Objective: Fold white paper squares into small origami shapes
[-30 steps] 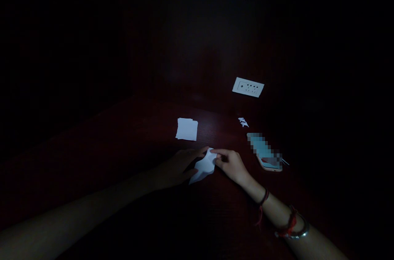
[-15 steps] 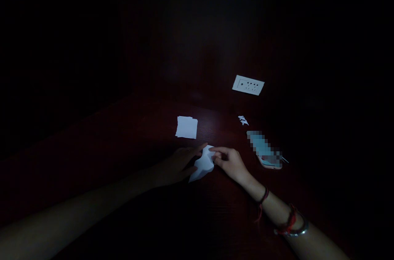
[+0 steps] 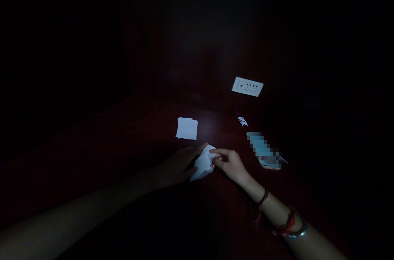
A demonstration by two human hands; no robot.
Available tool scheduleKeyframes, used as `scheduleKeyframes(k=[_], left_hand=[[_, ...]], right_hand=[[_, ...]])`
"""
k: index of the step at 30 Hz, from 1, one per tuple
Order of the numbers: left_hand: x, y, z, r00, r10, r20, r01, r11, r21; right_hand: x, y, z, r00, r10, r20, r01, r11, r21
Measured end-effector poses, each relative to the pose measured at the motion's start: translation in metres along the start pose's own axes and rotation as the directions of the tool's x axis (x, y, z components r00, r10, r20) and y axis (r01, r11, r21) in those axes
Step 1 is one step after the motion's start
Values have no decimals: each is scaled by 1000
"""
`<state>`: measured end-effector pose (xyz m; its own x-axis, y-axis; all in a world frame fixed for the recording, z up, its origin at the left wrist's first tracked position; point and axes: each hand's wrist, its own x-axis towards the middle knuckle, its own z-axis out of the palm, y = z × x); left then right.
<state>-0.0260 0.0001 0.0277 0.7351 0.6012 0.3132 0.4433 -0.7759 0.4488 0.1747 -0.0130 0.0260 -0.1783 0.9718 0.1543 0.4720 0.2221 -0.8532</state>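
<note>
A folded sheet of white paper lies between my two hands on the dark red table, its lower left corner a point. My left hand is in shadow, with the thumb and index finger apart along the paper's left side, touching it. On the right edge, the thumb and fingers of my right hand are closed on the paper. Beyond my hands lies a stack of white square papers, its edges uneven.
A phone with a blurred-out screen lies right of my right hand. Small white paper scraps are behind it. A white wall socket is set in the dark wall. Most of the surroundings are in deep darkness.
My right fingers have shifted slightly on the paper's right edge, and the paper's upper part lies more spread. My left index finger has straightened a little along the top.
</note>
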Motion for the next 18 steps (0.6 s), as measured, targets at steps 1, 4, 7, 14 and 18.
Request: scheduleKeyframes(k=[1,4,7,14,18], left_hand=[[0,0,-1,1000,1,-3,-1,1000,5],[1,1,-1,1000,29,7,-29,998,56],[2,2,0,1000,16,14,-18,986,164],[1,-2,7,998,64,-6,-60,959,277],[1,-1,6,997,77,-26,-65,945,322]], right_hand=[[0,-1,0,1000,4,-2,-4,1000,4],[1,0,1,1000,-4,-9,4,1000,25],[1,1,1,1000,-24,-15,25,998,55],[-2,-5,-1,996,-91,-2,91,996,-1],[0,-6,-2,998,-69,6,70,997,-42]])
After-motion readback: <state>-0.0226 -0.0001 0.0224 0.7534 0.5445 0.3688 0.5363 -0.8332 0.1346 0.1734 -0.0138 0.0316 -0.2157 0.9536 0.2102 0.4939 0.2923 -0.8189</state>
